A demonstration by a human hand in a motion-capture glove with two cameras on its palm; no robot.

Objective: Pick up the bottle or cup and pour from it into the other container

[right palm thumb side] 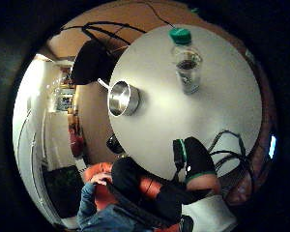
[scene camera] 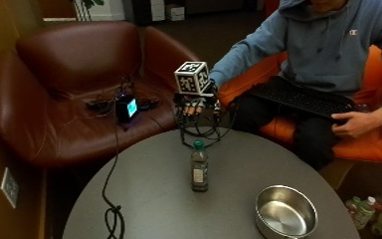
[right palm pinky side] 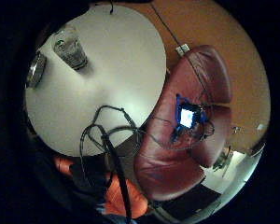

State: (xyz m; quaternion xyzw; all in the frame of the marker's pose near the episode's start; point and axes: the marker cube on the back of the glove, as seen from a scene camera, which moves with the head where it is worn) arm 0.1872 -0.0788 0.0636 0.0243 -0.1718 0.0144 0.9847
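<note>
We are seeing the grip (scene camera: pixel 195 105) hanging in the air over the near edge of the surface (scene camera: pixel 151 199), fingers pointing down and relaxed, holding nothing. It is hovering well apart from the bottle (scene camera: pixel 199 168), which is standing upright near the middle of the surface, between the grip and the camera side. The bottle is wearing a green cap and a pale label; we cannot read any writing on the label. Dark liquid is showing in its lower part in the thumb side palm view.

The pot (scene camera: pixel 286 211), a bare metal one, is sitting to the side of the bottle near the surface's edge, apart from it and showing nothing inside. A black cable (scene camera: pixel 113 214) is lying across the surface's other side and running up to the red armchair (scene camera: pixel 65 89), where a small device (scene camera: pixel 126 107) with a lit screen is resting. On the person's grey-blue sweatshirt (scene camera: pixel 323 45) we are making out a small chest logo, too small to read.
</note>
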